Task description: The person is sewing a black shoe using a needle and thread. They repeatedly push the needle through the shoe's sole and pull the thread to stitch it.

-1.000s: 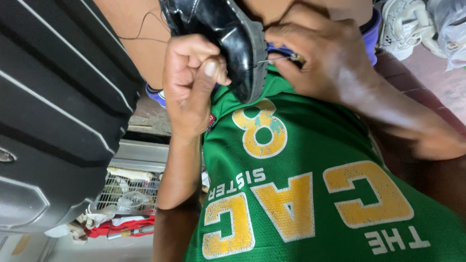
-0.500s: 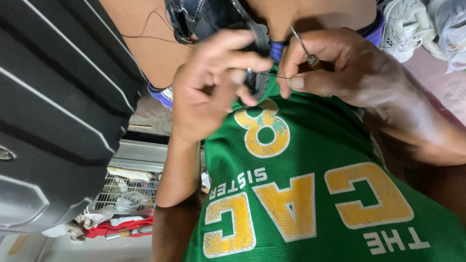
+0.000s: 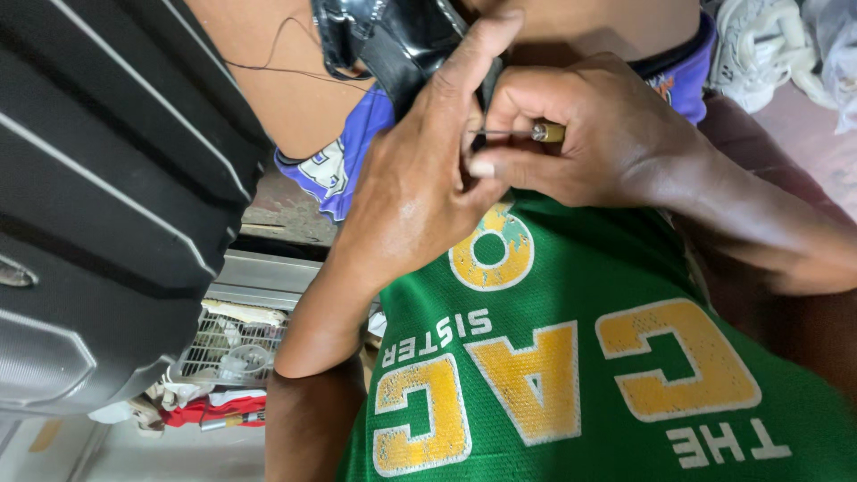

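Since half a second ago the right hand (image 3: 607, 147) has re-gripped, fingers now pinched shut on the wooden-handled awl (image 3: 522, 133), its point driven toward the black shoe (image 3: 393, 40) on the lap, where the left hand (image 3: 420, 192) clamps the shoe's edge, so stitching continues.

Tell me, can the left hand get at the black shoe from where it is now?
Probably yes. The left hand lies right up against the black shoe, its fingers stretched over the glossy edge, with nothing between them. The right hand with its thin metal tool sits close beside, crowding that spot.
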